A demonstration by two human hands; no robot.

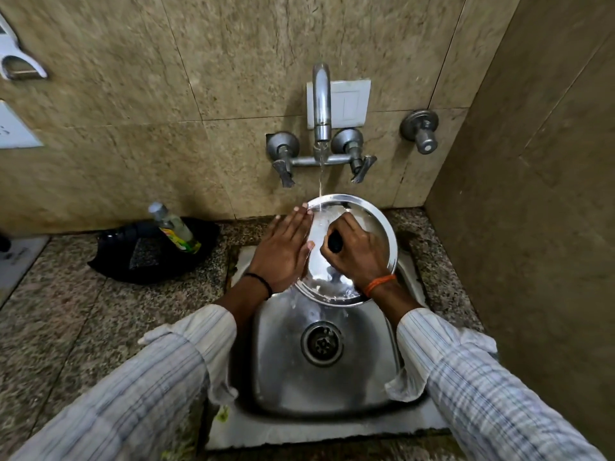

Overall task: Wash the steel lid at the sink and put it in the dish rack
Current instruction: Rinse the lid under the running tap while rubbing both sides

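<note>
A round steel lid is held tilted over the steel sink, its far rim under the running water. My right hand is closed around the lid's black knob at its centre. My left hand lies flat with fingers together against the lid's left edge, fingertips near the stream. Water falls from the tap spout onto the lid's upper part. No dish rack is in view.
A black tray on the granite counter to the left holds a dish-soap bottle. Two tap levers and a separate valve sit on the tiled wall. A side wall closes the right.
</note>
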